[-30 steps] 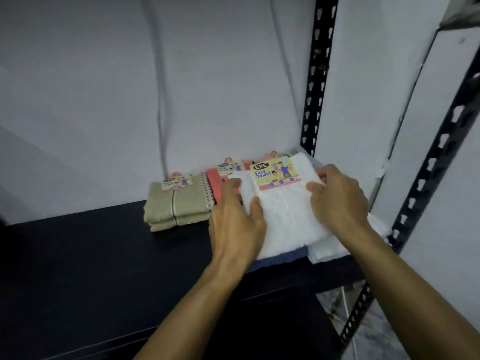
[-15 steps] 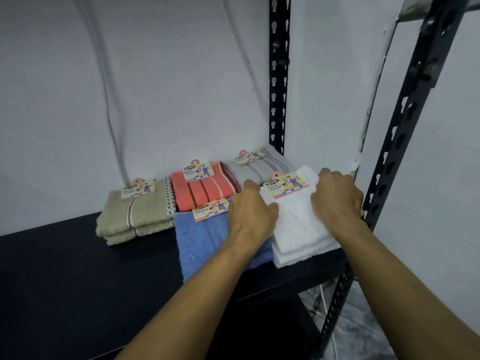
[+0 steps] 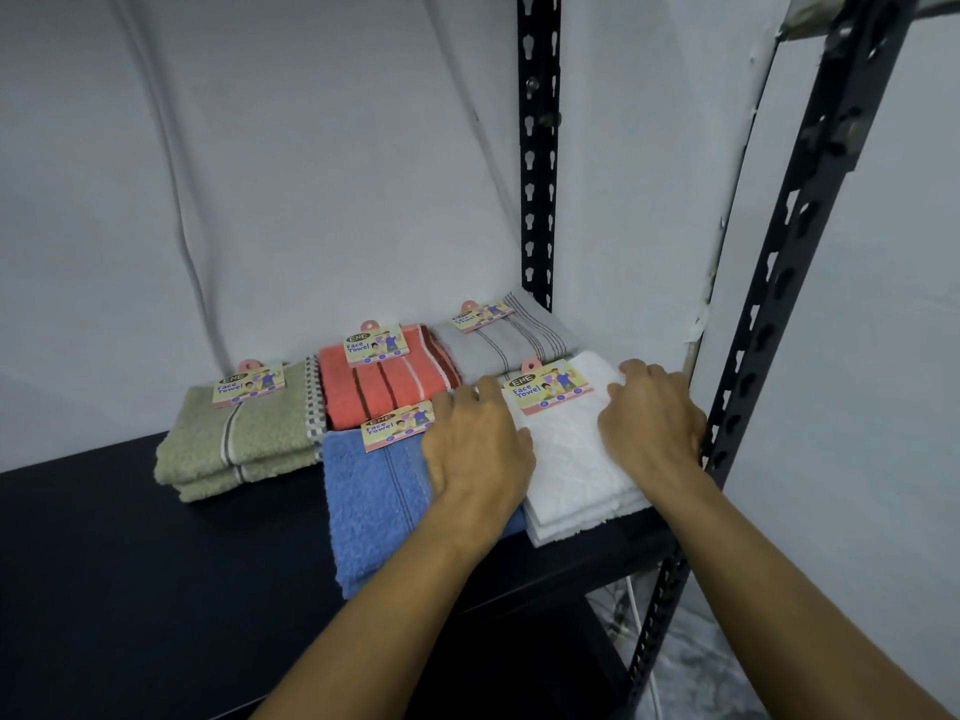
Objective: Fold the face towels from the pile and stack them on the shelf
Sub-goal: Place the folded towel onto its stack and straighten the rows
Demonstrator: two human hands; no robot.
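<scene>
Along the back of the shelf point(image 3: 130, 553) three folded towels point(image 3: 384, 387) are ranged side by side, with two more laid in front at the right, beside the front upright point(image 3: 769, 324).

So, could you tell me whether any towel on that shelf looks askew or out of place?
Only slightly: the blue towel lies angled, its near corner past the shelf front edge. The white towel under both hands sits squarer.

A white cable point(image 3: 638, 610) hangs below, over a grey marbled floor point(image 3: 701, 667), beside pale walls point(image 3: 311, 174).
</scene>
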